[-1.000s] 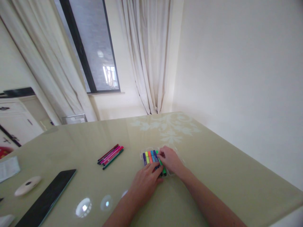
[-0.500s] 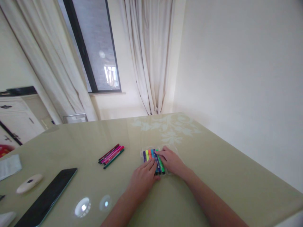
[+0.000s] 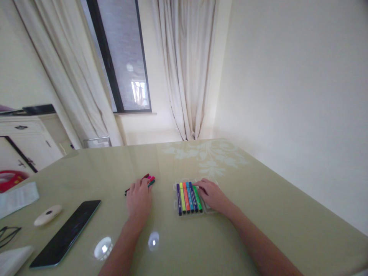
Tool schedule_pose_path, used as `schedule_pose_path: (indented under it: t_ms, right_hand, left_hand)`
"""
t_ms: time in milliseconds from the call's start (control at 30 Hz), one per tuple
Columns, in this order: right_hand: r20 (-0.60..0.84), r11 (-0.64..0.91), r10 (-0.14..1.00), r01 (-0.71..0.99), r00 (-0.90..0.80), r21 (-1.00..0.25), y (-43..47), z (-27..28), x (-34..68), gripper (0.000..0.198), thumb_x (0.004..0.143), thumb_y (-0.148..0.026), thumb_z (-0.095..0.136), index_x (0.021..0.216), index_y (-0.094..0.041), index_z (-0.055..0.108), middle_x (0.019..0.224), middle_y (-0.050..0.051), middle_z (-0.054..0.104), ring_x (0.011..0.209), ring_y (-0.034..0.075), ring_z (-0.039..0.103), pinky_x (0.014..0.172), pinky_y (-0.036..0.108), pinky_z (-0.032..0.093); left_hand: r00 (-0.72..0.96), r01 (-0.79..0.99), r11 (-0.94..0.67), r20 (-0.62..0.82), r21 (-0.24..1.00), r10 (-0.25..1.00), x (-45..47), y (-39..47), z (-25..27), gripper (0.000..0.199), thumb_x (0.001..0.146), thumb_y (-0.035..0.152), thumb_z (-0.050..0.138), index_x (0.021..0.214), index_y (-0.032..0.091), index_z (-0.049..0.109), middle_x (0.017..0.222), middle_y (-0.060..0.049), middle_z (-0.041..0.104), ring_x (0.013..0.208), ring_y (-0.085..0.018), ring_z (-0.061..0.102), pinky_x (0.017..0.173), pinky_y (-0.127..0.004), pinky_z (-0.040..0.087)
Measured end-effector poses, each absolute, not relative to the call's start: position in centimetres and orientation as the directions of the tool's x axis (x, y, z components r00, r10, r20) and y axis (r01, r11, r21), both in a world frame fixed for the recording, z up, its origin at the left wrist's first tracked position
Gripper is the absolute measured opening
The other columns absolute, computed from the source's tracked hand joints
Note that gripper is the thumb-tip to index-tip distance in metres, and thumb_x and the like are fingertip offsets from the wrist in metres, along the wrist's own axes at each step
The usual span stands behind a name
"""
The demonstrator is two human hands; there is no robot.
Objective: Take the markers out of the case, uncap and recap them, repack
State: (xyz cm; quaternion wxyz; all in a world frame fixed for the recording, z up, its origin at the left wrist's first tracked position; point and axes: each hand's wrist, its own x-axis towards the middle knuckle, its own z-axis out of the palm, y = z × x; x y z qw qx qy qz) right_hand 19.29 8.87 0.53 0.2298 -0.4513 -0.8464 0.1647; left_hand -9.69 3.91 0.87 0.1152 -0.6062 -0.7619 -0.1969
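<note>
Over a small bunch of loose felt-tip markers (image 3: 151,181) lies my left hand (image 3: 139,198), its fingers together and curled down on them. Dark red, pink and dark green ends stick out past the fingers. To the right, a clear plastic case (image 3: 176,205) lies opened out on the table, with a row of markers (image 3: 186,199) in purple, yellow, orange, blue and green. My right hand (image 3: 212,194) rests at the row's right side. Its index finger reaches out to the top of the green marker (image 3: 197,199); the other fingers are bent and partly hidden.
A dark tablet (image 3: 67,234) lies at the left of the glossy table (image 3: 178,249). Near it are a white oval object (image 3: 48,215), a pale cloth or tissue (image 3: 21,199), a black cable (image 3: 10,234) and a white item (image 3: 15,260). A wall (image 3: 293,96) borders the right.
My left hand has left the case and moved left onto the loose markers. The right hand stays by the green marker. The view has shifted slightly left.
</note>
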Motion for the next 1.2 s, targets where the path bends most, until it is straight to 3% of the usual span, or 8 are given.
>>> schedule_pose_path:
  t_ms: [133,333,467,533,767,867,967,1200]
  right_hand:
    - [0.274,0.557,0.826,0.636,-0.493,-0.534,9.0,0.4,19.1,0.036,0.096,-0.015,0.048,0.121,-0.017,0.074,0.110,0.012,0.075,0.102,0.024,0.067,0.094,0.034,0.049]
    - [0.331,0.550,0.832,0.588,-0.445,-0.593,8.7,0.5,18.3,0.031,0.098,-0.023,0.050,0.116,-0.018,0.074,0.107,0.012,0.074,0.099,0.024,0.067,0.091,0.036,0.050]
    - [0.285,0.423,0.890,0.409,-0.357,-0.808,8.2,0.7,16.9,0.027,0.098,-0.039,0.056,0.107,-0.021,0.074,0.098,0.007,0.075,0.086,0.021,0.066,0.078,0.033,0.051]
    - [0.220,0.314,0.906,0.225,-0.362,-0.922,8.0,0.8,16.2,0.029,0.095,-0.046,0.060,0.098,-0.020,0.073,0.088,0.004,0.073,0.077,0.019,0.065,0.069,0.030,0.050]
    - [0.090,0.054,0.933,-0.113,-0.350,-0.992,7.9,1.0,15.6,0.037,0.081,-0.056,0.073,0.086,-0.020,0.065,0.080,0.001,0.068,0.077,0.017,0.065,0.064,0.026,0.046]
    - [0.024,-0.023,0.963,-0.169,-0.270,-0.985,8.7,1.0,16.1,0.038,0.080,-0.057,0.069,0.087,-0.021,0.059,0.082,0.003,0.071,0.071,0.016,0.065,0.058,0.024,0.043]
    - [0.056,0.032,0.989,-0.164,-0.140,-0.986,9.8,1.2,17.3,0.038,0.080,-0.056,0.067,0.089,-0.021,0.058,0.078,0.004,0.073,0.060,0.014,0.060,0.053,0.024,0.040]
    - [0.028,0.042,0.994,0.132,-0.104,-0.990,11.2,0.8,20.3,0.028,0.080,-0.039,0.071,0.096,-0.018,0.063,0.059,-0.004,0.062,0.052,0.012,0.057,0.050,0.023,0.044]
  left_hand:
    - [-0.304,0.952,0.298,0.305,0.070,0.902,-12.0,4.0,0.1,0.019,0.096,0.026,0.054,0.107,0.018,0.067,0.114,-0.016,0.070,0.108,-0.034,0.063,0.089,-0.044,0.051]
    - [-0.234,0.899,0.091,0.294,0.429,0.927,-10.5,4.8,-0.3,0.006,0.091,0.019,0.056,0.091,0.019,0.062,0.100,-0.013,0.072,0.107,-0.032,0.065,0.098,-0.048,0.049]
    - [-0.155,0.834,-0.068,0.350,0.548,0.924,-6.8,4.5,0.0,0.016,0.100,0.030,0.048,0.103,0.021,0.060,0.106,-0.008,0.070,0.098,-0.022,0.068,0.087,-0.036,0.056]
    - [-0.080,0.650,-0.277,0.426,0.708,0.901,-4.4,3.8,0.0,0.017,0.100,0.036,0.052,0.101,0.022,0.061,0.100,-0.006,0.068,0.094,-0.022,0.068,0.084,-0.036,0.057]
    - [-0.034,0.438,-0.387,0.445,0.811,0.895,-0.5,2.3,-0.6,0.020,0.094,0.034,0.064,0.110,0.022,0.060,0.102,-0.004,0.068,0.095,-0.022,0.067,0.086,-0.037,0.056]
    - [0.058,0.496,-0.383,0.410,0.780,0.910,-0.5,2.1,-1.0,0.033,0.092,0.030,0.065,0.123,0.022,0.057,0.112,-0.007,0.069,0.103,-0.024,0.067,0.092,-0.041,0.056]
    - [0.243,0.651,-0.454,0.398,0.609,0.884,-0.5,1.8,-1.5,0.042,0.092,0.032,0.067,0.132,0.024,0.056,0.132,-0.010,0.065,0.123,-0.029,0.060,0.106,-0.050,0.049]
    - [0.393,0.811,-0.503,0.360,0.300,0.846,-0.8,1.5,-1.6,0.055,0.090,0.047,0.070,0.138,0.024,0.057,0.139,-0.011,0.062,0.128,-0.034,0.057,0.109,-0.054,0.046]
